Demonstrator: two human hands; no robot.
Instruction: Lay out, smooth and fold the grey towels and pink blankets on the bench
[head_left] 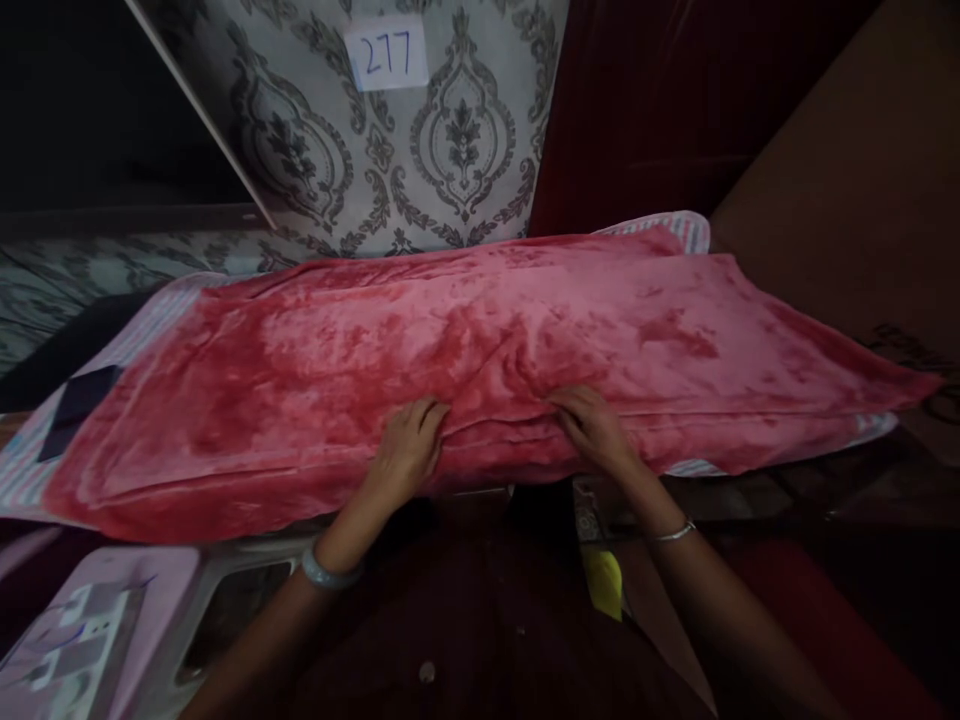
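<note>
A plush pinkish-red blanket (pixel 322 350) lies folded in a long strip across the surface before me. My left hand (pixel 409 445) pinches its near fold just left of the middle, fingertips curled into the cloth. A short way to the right, my right hand (pixel 596 425) grips the same fold between thumb and fingers. Creases bunch up in the fabric between the two hands. Beneath the blanket a striped pale cloth (pixel 161 315) shows at the left end and along some edges.
A dark flat rectangular object (pixel 79 405) rests on the striped cloth at the left. Lower left stands a pink stool (pixel 169 580) carrying a white device. Behind are patterned wallpaper (pixel 465 140) with a paper marked 277 (pixel 386 52), and a dark screen (pixel 112 110).
</note>
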